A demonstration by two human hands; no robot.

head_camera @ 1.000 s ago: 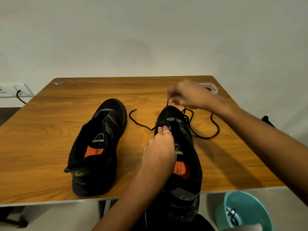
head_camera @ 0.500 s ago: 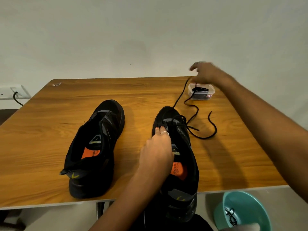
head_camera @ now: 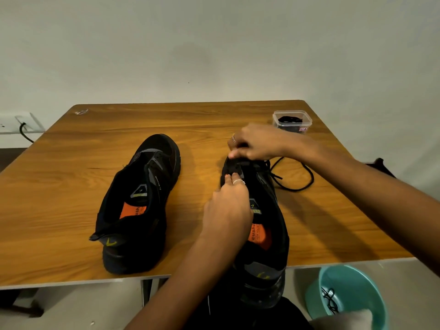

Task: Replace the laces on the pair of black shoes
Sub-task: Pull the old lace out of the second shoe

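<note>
Wooden table (head_camera: 71,198): my left hand (head_camera: 227,211) steadies the right shoe (head_camera: 264,234) while my right hand (head_camera: 256,142) seemingly pinches the lace (head_camera: 295,186) at its toe eyelets for threading.

Two shoes lie side by side on the bench (head_camera: 71,186), toes pointing away; the left shoe (head_camera: 140,206) lies well apart from the right shoe (head_camera: 262,222), whose heel overhangs the near edge; the left hand (head_camera: 228,210) rests on the right shoe, the right hand (head_camera: 254,145) over its toe; a lace (head_camera: 295,177) loops right of that toe; a container (head_camera: 292,121) sits at the far right corner; a bowl (head_camera: 347,296) lies below the bench's near right corner.
</note>
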